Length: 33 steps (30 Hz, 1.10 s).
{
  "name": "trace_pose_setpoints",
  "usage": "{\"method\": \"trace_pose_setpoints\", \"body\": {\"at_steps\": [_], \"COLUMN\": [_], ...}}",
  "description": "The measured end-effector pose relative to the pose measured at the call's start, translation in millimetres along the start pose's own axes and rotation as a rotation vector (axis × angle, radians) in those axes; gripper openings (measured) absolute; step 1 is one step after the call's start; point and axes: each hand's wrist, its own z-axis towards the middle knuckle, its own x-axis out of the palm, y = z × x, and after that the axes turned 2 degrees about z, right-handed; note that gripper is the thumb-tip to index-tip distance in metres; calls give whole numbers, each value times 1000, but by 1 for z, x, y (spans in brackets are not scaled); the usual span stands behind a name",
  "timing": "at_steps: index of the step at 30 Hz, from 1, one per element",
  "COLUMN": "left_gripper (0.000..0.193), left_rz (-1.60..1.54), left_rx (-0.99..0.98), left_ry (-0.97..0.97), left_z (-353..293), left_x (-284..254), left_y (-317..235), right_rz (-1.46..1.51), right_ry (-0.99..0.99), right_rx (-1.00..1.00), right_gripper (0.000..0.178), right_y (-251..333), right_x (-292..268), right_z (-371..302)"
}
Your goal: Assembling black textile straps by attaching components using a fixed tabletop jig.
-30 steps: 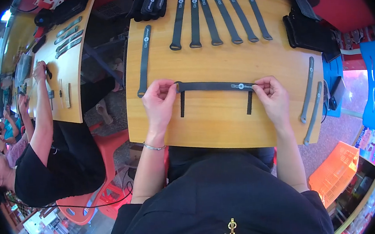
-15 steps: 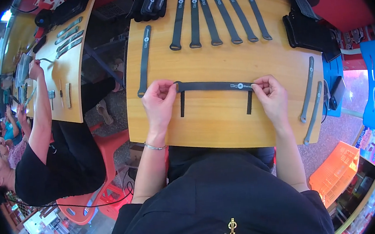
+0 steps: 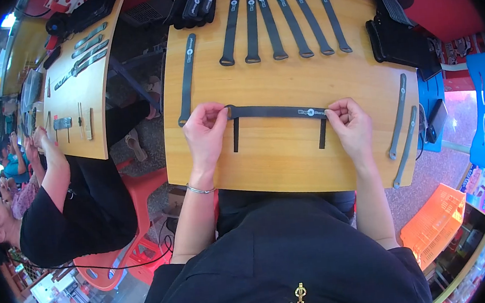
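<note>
A dark grey strap (image 3: 273, 110) with a white printed mark stretches level between my two hands over the wooden table. My left hand (image 3: 205, 133) pinches its left end, which has a loop. At the opposite end, my right hand (image 3: 352, 127) grips the strap between thumb and fingers. Below the strap two narrow black strips (image 3: 236, 136) stick out toward me, one near each hand; their upper ends are hidden. A similar looped strap (image 3: 189, 78) lies just beyond my left hand.
Several looped straps (image 3: 276, 27) lie in a row at the table's far side, with a black stack (image 3: 198, 5) left of them. Two more straps (image 3: 399, 120) lie along the right edge. A co-worker (image 3: 68, 207) sits at the left table (image 3: 95, 144). An orange basket (image 3: 433, 224) stands at right.
My hands and the strap stay in place. The co-worker's arm at the left table has drawn back toward their body, and straps there have shifted.
</note>
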Motion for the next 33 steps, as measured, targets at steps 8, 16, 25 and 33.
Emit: {"method": "trace_pose_setpoints", "body": {"at_steps": [8, 16, 25, 33], "left_gripper": [6, 6, 5, 5], "left_rz": [-2, 14, 47, 40], "left_rx": [14, 8, 1, -13], "left_ry": [-22, -37, -36, -38], "left_z": [-1, -2, -2, -3], "left_x": [1, 1, 2, 3], "left_y": [-1, -1, -1, -2], "right_rz": [-15, -15, -15, -14], "right_ry": [-4, 4, -4, -5], "right_rx": [6, 8, 7, 15], "right_gripper": [10, 10, 9, 9], "right_y": [2, 0, -1, 2], "right_x": [0, 0, 1, 2], "right_z": [-1, 0, 0, -1]}}
